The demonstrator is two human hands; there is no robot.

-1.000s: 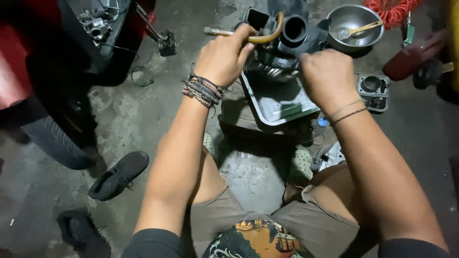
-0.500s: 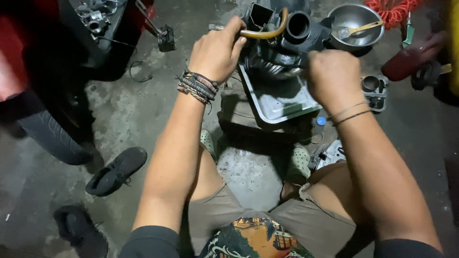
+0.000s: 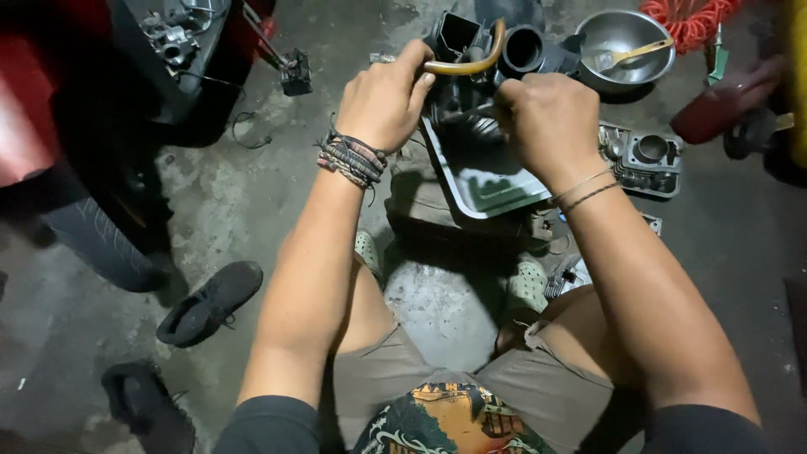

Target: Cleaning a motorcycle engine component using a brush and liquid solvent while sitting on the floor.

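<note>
A dark engine part (image 3: 504, 63) with round and square openings rests over a black oily tray (image 3: 492, 181) on the concrete floor. My left hand (image 3: 387, 101), with several bracelets at the wrist, is shut on a curved yellowish hose (image 3: 471, 63) at the top of that part. My right hand (image 3: 546, 122) grips the engine part's right side, fingers closed around it. What lies under my right palm is hidden.
A metal bowl (image 3: 622, 46) with a brush stands beyond the part. A cylinder block (image 3: 647, 155) lies to the right, an orange coiled hose (image 3: 689, 17) behind it. A motorcycle tyre (image 3: 92, 235) and red bodywork (image 3: 34, 92) fill the left; two dark shoes (image 3: 210, 303) lie there.
Both hands have stayed on the engine part. My left hand has shifted slightly along the yellowish hose, and the view has drifted a little.
</note>
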